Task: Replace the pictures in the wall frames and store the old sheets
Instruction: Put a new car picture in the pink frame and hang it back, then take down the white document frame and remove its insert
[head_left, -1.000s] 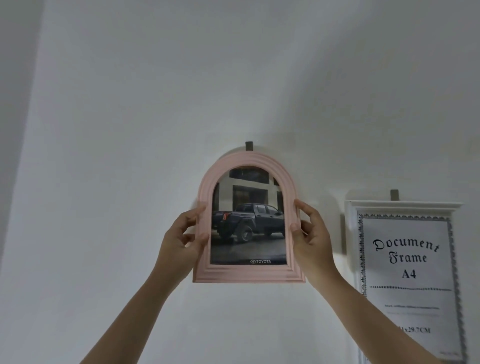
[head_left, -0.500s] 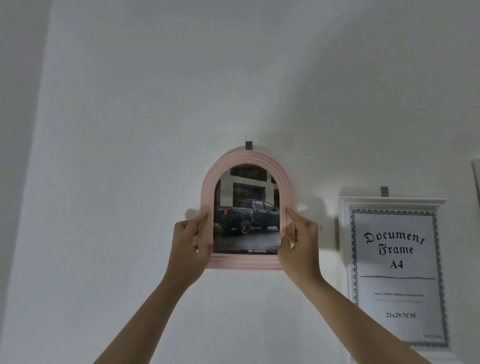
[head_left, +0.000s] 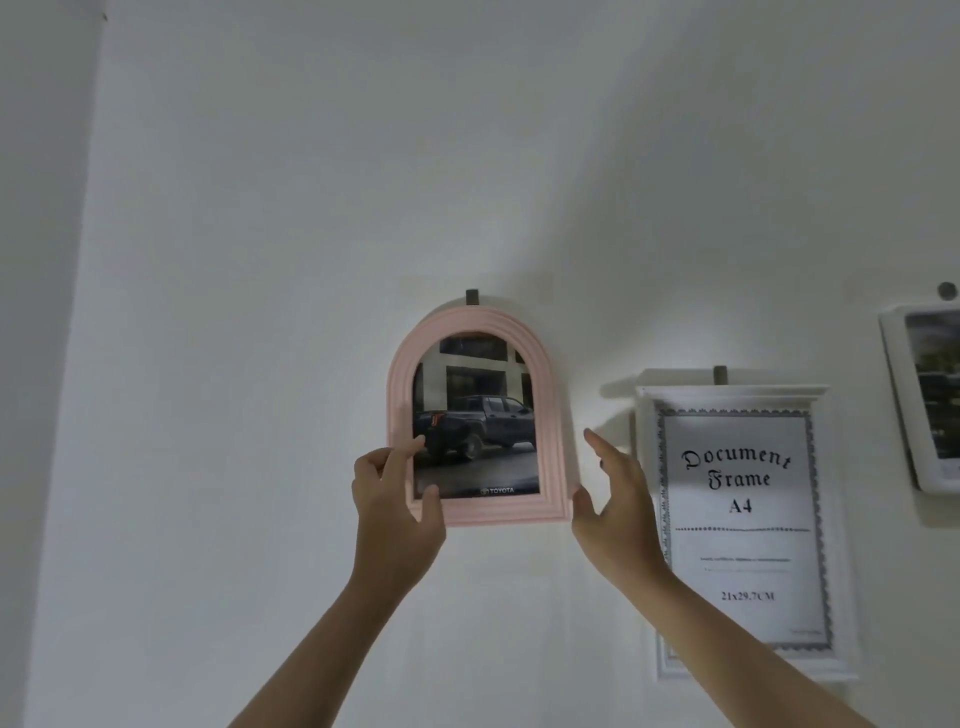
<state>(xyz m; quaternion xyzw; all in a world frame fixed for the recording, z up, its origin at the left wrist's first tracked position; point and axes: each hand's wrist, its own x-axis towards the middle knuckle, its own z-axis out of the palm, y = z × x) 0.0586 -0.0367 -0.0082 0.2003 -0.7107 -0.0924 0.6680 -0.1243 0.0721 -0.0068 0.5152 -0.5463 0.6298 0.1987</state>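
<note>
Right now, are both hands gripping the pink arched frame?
No, only the left hand holds the pink arched frame; the right hand is open beside its edge.

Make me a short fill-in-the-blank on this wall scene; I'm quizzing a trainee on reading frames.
1. The pink arched frame shows a dark ____ truck.
2. Only the ____ hand has a grip on the arched frame.
3. The white document frame hangs to the ____ of the arched one.
4. The sheet in the document frame reads "Document Frame ____".

Missing words: pickup; left; right; A4. The right hand is open beside the frame.
</note>
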